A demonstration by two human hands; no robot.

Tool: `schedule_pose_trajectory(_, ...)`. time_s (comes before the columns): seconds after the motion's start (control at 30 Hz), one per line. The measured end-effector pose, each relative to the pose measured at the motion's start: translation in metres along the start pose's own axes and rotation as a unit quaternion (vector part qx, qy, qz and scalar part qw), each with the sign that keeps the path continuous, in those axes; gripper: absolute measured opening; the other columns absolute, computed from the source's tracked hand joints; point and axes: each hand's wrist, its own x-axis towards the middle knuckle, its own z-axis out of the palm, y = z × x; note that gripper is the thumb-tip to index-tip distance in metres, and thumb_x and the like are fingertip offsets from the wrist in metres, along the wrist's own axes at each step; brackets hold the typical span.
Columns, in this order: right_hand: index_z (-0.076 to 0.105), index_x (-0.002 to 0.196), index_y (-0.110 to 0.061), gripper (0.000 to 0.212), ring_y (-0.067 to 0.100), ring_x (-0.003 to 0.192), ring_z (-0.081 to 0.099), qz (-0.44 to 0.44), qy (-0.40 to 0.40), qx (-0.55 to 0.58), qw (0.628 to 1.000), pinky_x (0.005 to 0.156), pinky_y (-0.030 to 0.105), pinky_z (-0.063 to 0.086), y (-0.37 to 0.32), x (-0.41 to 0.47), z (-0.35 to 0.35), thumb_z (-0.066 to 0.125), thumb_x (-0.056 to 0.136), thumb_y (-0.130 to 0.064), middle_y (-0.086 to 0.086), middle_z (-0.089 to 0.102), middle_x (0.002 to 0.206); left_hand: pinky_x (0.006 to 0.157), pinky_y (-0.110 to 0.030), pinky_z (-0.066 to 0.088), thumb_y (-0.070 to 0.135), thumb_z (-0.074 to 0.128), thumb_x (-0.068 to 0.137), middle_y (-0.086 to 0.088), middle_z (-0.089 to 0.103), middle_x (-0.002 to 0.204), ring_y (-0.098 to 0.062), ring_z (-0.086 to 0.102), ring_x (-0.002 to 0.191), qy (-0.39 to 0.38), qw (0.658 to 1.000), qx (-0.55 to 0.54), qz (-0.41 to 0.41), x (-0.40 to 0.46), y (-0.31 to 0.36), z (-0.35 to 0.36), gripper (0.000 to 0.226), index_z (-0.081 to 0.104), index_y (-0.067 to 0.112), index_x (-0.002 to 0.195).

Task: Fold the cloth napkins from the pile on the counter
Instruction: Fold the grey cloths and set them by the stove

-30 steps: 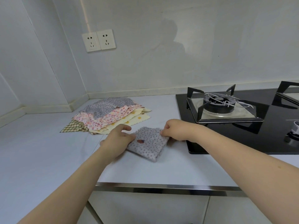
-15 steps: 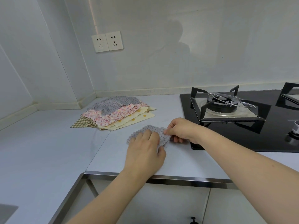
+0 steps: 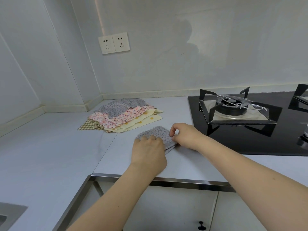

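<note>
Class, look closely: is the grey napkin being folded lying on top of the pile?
No, the grey napkin lies apart on the counter, beside the pile.

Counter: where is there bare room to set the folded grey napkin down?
Bare grey counter lies left of the hands, in front of the pile of patterned cloth napkins. It is tight between the folded grey dotted napkin and the black glass gas hob, where the right hand sits.

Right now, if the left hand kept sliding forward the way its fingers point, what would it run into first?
Probably the pile of unfolded napkins. The left hand lies flat on the folded grey napkin, fingers pointing away toward the wall; bare counter lies between, though depth is hard to judge.
</note>
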Motion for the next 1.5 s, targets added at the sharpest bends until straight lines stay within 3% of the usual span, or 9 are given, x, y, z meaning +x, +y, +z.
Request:
schedule_pose_trajectory(0.3,0.060,0.087,-0.028,0.021,0.018,0.082,0.057,-0.043,0.001,-0.078,0.996,0.067,0.026,0.040,0.003,-0.007,0.005,0.047,0.091,-0.012,0.002,0.064,0.105,0.106,-0.064,0.014,0.052,0.032,0.083,-0.005,0.025,0.157,-0.030,0.032,0.136,-0.145,0.989,-0.020,0.001,-0.024,-0.014,-0.006,0.068,0.038,0.016,0.140)
schedule_pose_trajectory(0.43,0.063,0.105,-0.024,0.021,0.026,0.101,0.054,-0.044,0.024,-0.169,0.984,0.082,0.034,0.045,-0.001,-0.014,0.007,0.046,0.097,-0.031,0.004,0.053,0.111,0.085,-0.041,0.036,0.031,0.037,0.092,-0.003,0.053,0.107,-0.028,0.052,0.104,0.036,0.980,-0.157,-0.115,-0.006,-0.054,-0.003,0.028,0.057,0.015,0.104)
schedule_pose_trajectory(0.57,0.056,0.124,-0.013,0.041,0.028,0.111,0.046,-0.070,0.134,-0.256,0.955,0.092,0.040,0.040,-0.019,-0.032,0.016,0.035,0.101,-0.040,0.007,0.045,0.124,0.090,-0.031,0.039,0.013,0.042,0.096,-0.005,0.055,0.115,-0.024,0.048,0.110,0.081,0.955,-0.282,-0.042,0.024,-0.071,0.016,0.026,0.060,0.011,0.115)
schedule_pose_trajectory(0.67,0.051,0.129,-0.011,0.052,0.026,0.116,0.047,-0.091,0.088,-0.258,0.958,0.098,0.040,0.039,-0.027,-0.042,0.034,0.033,0.099,-0.049,0.008,0.049,0.130,0.092,-0.032,0.043,0.017,0.044,0.098,-0.001,0.057,0.110,-0.020,0.050,0.106,0.075,0.948,-0.309,0.026,0.027,-0.065,0.029,0.024,0.065,0.014,0.108)
schedule_pose_trajectory(0.83,0.007,0.155,-0.011,0.084,0.025,0.148,0.004,-0.014,-0.023,-0.280,0.960,0.120,0.046,0.000,-0.016,-0.045,0.048,0.018,0.093,-0.068,0.006,0.005,0.162,0.091,-0.037,0.043,0.041,0.040,0.098,0.003,0.058,0.119,-0.020,0.049,0.108,0.046,0.979,-0.197,0.020,0.020,-0.064,0.042,0.036,0.062,0.022,0.119)
schedule_pose_trajectory(1.0,-0.002,0.154,-0.010,0.094,0.025,0.149,-0.002,0.005,-0.036,-0.289,0.957,0.119,0.047,-0.006,-0.015,-0.044,0.048,0.014,0.088,-0.075,0.008,-0.002,0.162,0.088,-0.038,0.042,0.035,0.034,0.099,-0.006,0.054,0.112,-0.026,0.047,0.109,-0.014,0.993,-0.115,-0.009,0.020,-0.063,0.029,0.033,0.056,0.011,0.108)
schedule_pose_trajectory(1.23,0.037,0.139,-0.012,0.061,0.031,0.129,0.034,0.014,0.073,-0.212,0.974,0.104,0.042,0.029,-0.015,-0.039,0.023,0.036,0.096,-0.056,0.011,0.039,0.140,0.064,-0.033,0.044,0.026,0.054,0.094,-0.008,0.060,0.088,-0.023,0.056,0.078,-0.132,0.953,-0.262,-0.082,0.070,-0.057,0.007,0.020,0.054,0.007,0.089)
schedule_pose_trajectory(1.4,0.054,0.098,-0.016,0.030,0.030,0.106,0.055,0.106,-0.021,-0.212,0.971,0.079,0.035,0.040,-0.030,-0.029,0.004,0.057,0.083,-0.042,0.007,0.056,0.106,0.052,-0.026,0.033,0.022,0.060,0.088,-0.004,0.050,0.070,-0.017,0.045,0.056,-0.241,0.929,-0.259,-0.107,0.063,-0.055,-0.017,0.023,0.046,0.012,0.072)
schedule_pose_trajectory(1.5,0.051,0.085,-0.016,0.021,0.024,0.090,0.059,0.104,-0.063,-0.123,0.985,0.065,0.030,0.040,-0.032,-0.030,0.002,0.064,0.076,-0.030,0.003,0.055,0.090,0.051,-0.025,0.031,0.012,0.061,0.077,-0.006,0.049,0.069,-0.018,0.043,0.056,-0.221,0.870,-0.413,-0.154,0.048,-0.059,-0.011,0.013,0.048,0.011,0.076)
